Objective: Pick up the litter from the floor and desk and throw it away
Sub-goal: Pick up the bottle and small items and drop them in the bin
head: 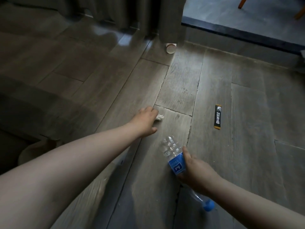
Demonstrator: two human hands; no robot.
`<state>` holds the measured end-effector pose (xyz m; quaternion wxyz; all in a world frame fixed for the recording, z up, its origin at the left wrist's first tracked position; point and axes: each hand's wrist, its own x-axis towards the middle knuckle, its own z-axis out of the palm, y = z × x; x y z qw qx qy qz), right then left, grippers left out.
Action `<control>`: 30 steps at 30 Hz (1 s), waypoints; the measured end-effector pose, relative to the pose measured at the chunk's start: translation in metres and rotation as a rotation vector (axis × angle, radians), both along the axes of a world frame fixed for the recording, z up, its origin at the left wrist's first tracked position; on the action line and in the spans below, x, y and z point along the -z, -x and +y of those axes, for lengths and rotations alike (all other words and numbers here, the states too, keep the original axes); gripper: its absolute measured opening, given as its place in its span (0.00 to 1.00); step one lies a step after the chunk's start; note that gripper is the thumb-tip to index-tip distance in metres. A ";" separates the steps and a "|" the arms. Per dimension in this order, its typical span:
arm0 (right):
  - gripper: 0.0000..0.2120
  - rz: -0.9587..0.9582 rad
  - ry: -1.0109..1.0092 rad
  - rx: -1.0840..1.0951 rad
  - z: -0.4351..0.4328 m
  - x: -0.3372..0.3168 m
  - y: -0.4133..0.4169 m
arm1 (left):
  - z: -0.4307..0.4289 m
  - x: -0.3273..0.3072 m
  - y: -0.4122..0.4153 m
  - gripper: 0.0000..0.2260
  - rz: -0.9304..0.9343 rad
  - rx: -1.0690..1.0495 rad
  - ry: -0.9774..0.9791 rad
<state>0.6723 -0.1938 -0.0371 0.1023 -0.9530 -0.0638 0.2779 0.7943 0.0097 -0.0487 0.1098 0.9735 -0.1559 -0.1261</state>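
Two hands [146, 120] [197, 173]; one plastic bottle [171, 151]; one paper cup [170, 48]; one black sachet [217, 117]; one white scrap [160, 117].

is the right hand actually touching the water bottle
Touching. The head view shows the right hand curled round the middle of the water bottle, its thumb lying against the side with no gap.

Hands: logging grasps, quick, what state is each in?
Left hand: over the white scrap; grip cannot be told.
Right hand: holds the plastic bottle.
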 end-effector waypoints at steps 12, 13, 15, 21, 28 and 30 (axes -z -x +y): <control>0.46 -0.029 0.007 -0.023 -0.001 0.008 0.004 | 0.035 0.009 0.018 0.14 0.003 -0.193 0.035; 0.46 -0.027 0.012 -0.024 -0.001 0.008 0.004 | 0.044 0.005 0.024 0.13 0.000 -0.202 0.039; 0.45 -0.021 0.025 -0.026 0.000 0.007 0.004 | 0.064 0.000 0.040 0.13 0.040 -0.202 -0.029; 0.45 0.011 0.033 -0.035 0.002 0.000 0.004 | 0.087 0.011 0.084 0.29 0.202 -0.333 -0.120; 0.46 0.029 0.035 -0.024 0.005 -0.004 0.006 | 0.070 0.018 0.093 0.32 0.228 -0.432 -0.139; 0.46 0.020 0.044 -0.026 0.004 -0.004 0.008 | 0.067 0.021 0.095 0.29 0.231 -0.466 -0.078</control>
